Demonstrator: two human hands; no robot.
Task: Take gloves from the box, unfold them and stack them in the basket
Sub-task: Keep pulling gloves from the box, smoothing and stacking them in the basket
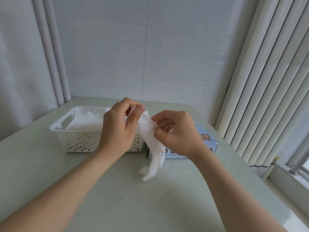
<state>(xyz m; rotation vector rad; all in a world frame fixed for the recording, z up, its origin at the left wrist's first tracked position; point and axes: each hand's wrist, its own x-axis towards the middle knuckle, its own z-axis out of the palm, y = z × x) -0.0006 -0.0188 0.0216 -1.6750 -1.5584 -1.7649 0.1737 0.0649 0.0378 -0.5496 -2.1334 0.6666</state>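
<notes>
I am pinching a thin white glove [151, 139] with both hands — my left hand [117, 129] at its cuff, my right hand [177, 133] lower down — above the desk [117, 198], its fingers dangling before the blue glove box [207, 144]. Beside it, unfolded gloves [85, 123] are lying in the white basket [78, 141].

One head-worn wide-angle camera looks forward and down, close over the table [125, 201].
</notes>
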